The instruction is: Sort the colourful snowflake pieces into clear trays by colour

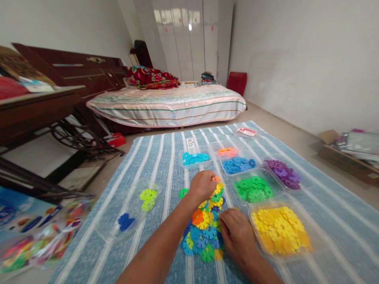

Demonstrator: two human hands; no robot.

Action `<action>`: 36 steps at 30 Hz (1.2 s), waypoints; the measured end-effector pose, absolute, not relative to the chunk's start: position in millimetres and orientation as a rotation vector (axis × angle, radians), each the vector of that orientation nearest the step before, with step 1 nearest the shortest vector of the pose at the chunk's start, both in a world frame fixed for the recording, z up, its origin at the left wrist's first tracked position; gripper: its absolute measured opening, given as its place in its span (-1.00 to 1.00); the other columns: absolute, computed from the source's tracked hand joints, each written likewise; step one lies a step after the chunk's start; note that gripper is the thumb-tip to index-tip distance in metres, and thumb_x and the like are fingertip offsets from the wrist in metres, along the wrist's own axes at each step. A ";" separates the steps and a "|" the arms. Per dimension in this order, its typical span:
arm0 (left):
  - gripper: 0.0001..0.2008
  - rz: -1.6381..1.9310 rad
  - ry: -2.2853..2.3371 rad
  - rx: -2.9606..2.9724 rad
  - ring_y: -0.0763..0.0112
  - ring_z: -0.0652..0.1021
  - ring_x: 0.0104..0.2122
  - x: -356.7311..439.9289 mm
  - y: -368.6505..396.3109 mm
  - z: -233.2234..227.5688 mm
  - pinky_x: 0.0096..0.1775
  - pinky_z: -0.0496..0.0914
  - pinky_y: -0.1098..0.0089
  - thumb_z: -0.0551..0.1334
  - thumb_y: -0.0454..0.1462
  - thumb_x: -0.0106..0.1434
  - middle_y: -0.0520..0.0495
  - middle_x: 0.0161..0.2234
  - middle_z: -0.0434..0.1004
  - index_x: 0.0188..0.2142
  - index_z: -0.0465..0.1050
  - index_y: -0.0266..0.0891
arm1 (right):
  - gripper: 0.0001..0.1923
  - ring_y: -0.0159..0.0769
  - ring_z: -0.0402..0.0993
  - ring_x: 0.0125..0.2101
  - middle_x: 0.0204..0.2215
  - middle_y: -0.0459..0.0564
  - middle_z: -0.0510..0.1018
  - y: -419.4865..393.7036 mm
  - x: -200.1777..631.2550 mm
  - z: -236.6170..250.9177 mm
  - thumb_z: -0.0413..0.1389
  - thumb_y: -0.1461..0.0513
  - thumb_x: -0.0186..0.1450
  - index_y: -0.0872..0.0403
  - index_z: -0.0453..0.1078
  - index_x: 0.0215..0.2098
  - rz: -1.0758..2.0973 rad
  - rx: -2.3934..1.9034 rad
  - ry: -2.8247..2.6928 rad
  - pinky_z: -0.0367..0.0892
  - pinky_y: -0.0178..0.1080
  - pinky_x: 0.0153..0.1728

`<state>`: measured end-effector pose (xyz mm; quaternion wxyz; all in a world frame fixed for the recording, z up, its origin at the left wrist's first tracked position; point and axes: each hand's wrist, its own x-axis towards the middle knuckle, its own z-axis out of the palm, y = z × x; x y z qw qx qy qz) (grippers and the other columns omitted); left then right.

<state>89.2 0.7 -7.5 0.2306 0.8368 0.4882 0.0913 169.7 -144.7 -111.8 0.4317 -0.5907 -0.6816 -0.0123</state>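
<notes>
My left hand (203,185) pinches an orange plastic flower disc (216,178), right hand (235,230) curled on the half-sorted mixed pile of coloured plastic discs (204,232); clear trays of yellow discs (280,228) and green discs (253,188) already filled.

One piece of writing can be read: the word "With", printed in dark letters on a small white label (190,142) that lies on the blue striped mat (154,157), just behind the tray of turquoise pieces (194,158). Print is also carried by a small red and white pack (246,131) at the mat's far edge and by the coloured sheets (17,215) at the left, but it is too blurred to be made out.
</notes>
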 end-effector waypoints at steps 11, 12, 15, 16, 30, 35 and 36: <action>-0.85 -0.003 1.433 2.341 0.34 0.48 -0.36 64.9 6.1 -32.3 -0.39 0.25 0.45 0.30 -0.29 -0.11 0.02 -0.44 0.49 -0.45 0.45 -0.21 | -0.82 -0.25 0.30 -0.34 -0.43 -0.01 0.41 -143.7 167.9 -113.5 -0.10 0.39 0.31 0.07 0.29 -0.35 -0.020 -1.496 -1.706 0.16 -0.21 -0.28; -0.87 0.008 1.428 2.326 0.37 0.47 -0.40 63.7 7.9 -31.0 -0.42 0.23 0.46 0.30 -0.30 -0.11 0.04 -0.48 0.47 -0.48 0.45 -0.21 | -0.82 -0.25 0.30 -0.34 -0.44 -0.02 0.41 -143.6 168.0 -113.7 -0.10 0.39 0.31 0.07 0.29 -0.35 -0.022 -1.499 -1.705 0.16 -0.21 -0.29; -0.95 0.061 1.390 2.278 0.45 0.42 -0.50 60.2 14.6 -26.0 -0.48 0.16 0.48 0.27 -0.32 -0.08 0.09 -0.59 0.38 -0.58 0.40 -0.23 | -0.82 -0.25 0.30 -0.36 -0.45 -0.03 0.41 -143.2 168.6 -114.4 -0.09 0.38 0.31 0.06 0.29 -0.36 -0.012 -1.513 -1.715 0.16 -0.21 -0.29; -0.93 0.084 1.372 2.261 0.47 0.40 -0.52 59.9 17.5 -24.4 -0.50 0.15 0.49 0.26 -0.32 -0.08 0.11 -0.62 0.35 -0.61 0.39 -0.24 | -0.82 -0.26 0.30 -0.36 -0.45 -0.03 0.41 -143.2 168.9 -114.6 -0.09 0.38 0.31 0.06 0.29 -0.36 -0.006 -1.519 -1.718 0.15 -0.21 -0.30; -0.87 0.426 1.291 1.911 0.55 0.41 -0.68 106.9 42.6 -12.5 -0.60 0.24 0.56 0.24 -0.32 0.02 0.11 -0.74 0.31 -0.61 0.37 -0.30 | -0.81 -0.27 0.32 -0.36 -0.45 -0.04 0.42 -143.8 167.8 -106.9 -0.09 0.37 0.32 0.05 0.31 -0.36 -0.016 -1.540 -1.705 0.17 -0.22 -0.29; -0.80 0.562 1.343 1.859 0.55 0.54 -0.52 144.8 69.0 14.6 -0.49 0.37 0.59 0.14 -0.27 0.23 -0.05 -0.49 0.54 -0.21 0.42 -0.37 | -0.82 -0.26 0.32 -0.35 -0.45 -0.04 0.42 -142.7 167.7 -112.6 -0.08 0.37 0.31 0.05 0.30 -0.36 -0.013 -1.549 -1.707 0.18 -0.21 -0.29; -0.76 0.571 1.356 1.871 0.54 0.56 -0.48 150.3 74.4 19.2 -0.46 0.38 0.59 0.13 -0.27 0.25 -0.09 -0.43 0.56 -0.14 0.39 -0.38 | -0.83 -0.26 0.32 -0.35 -0.45 -0.05 0.42 -142.5 167.8 -113.7 -0.08 0.37 0.31 0.05 0.31 -0.35 -0.011 -1.552 -1.707 0.18 -0.21 -0.29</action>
